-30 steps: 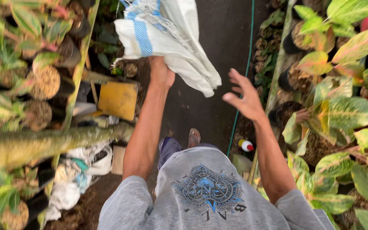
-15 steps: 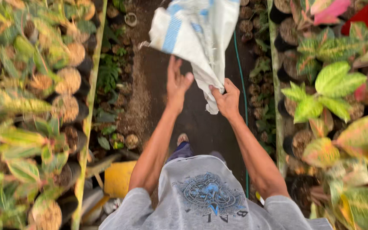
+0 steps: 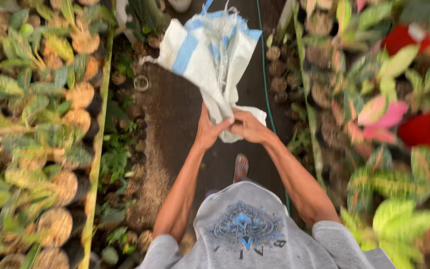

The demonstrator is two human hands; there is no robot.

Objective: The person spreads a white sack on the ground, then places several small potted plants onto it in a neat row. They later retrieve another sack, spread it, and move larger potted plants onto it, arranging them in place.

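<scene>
A white woven sack (image 3: pixel 210 60) with blue stripes hangs crumpled in front of me over a dark path (image 3: pixel 175 114). My left hand (image 3: pixel 209 132) grips its lower part from the left. My right hand (image 3: pixel 249 127) closes on the same bunched fabric from the right, and the two hands touch. The sack's upper end flares out above them. Below the hands, one of my feet (image 3: pixel 241 167) shows on the path, above my grey printed shirt.
Rows of potted plants with green and yellow leaves (image 3: pixel 36 129) line the left side. Pots with pink, red and green leaves (image 3: pixel 384 114) fill the right. A green hose (image 3: pixel 264 69) runs along the path's right edge. A yellow bamboo pole (image 3: pixel 98 149) borders the left bed.
My right hand, empty and open a second ago, has come across and taken hold of the sack beside my left. I have moved along the path; the yellow container is out of view.
</scene>
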